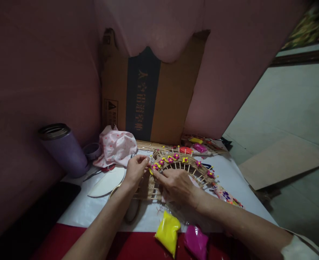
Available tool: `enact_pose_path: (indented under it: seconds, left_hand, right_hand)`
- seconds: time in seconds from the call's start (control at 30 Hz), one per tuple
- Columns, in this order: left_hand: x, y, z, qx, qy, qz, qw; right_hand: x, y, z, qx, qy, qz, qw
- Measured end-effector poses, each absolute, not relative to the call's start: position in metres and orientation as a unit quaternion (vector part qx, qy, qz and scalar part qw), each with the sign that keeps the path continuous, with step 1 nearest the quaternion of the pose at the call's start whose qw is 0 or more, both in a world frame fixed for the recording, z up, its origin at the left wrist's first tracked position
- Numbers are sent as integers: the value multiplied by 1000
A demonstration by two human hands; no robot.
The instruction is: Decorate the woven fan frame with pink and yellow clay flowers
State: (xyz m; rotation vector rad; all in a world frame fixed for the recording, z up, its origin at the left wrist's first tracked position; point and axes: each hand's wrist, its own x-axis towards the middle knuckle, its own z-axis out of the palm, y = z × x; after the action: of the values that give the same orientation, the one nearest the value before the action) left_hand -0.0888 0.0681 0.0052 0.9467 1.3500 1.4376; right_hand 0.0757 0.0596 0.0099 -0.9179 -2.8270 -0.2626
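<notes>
A curved piece of woven twine [193,159] on thin sticks lies in front of me, decorated with magenta-and-yellow clay flowers [176,156] and thin yellow clay strips. My left hand [136,169] is at its left end, thumb and forefinger pinched together; what is between them is too small to make out. Close to those fingertips is a short yellow clay strip [151,172]. My right hand [179,185] lies over the lower part of the weaving, its forefinger reaching to the strip and the other fingers curled. Whatever it grips is hidden.
Yellow [168,231] and magenta clay packets [196,242] lie at the near edge. Left are a purple tumbler [64,151], a tape roll [91,151], a spotted cloth [118,146] and a white oval sheet [108,183]. A cardboard panel [175,104] stands behind; more clay packets [199,147] lie back right.
</notes>
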Motion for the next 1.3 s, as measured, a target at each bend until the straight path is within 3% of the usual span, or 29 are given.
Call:
enact_pose_path:
  seconds: [0.67,1.3]
  left_hand:
    - [-89,69,4,379,547,584,465]
    - [-89,70,2,383,545,584,464]
  right_hand:
    - [83,59,6,-305,-939,-96,129]
    - [79,60,9,-315,-937,-92,125]
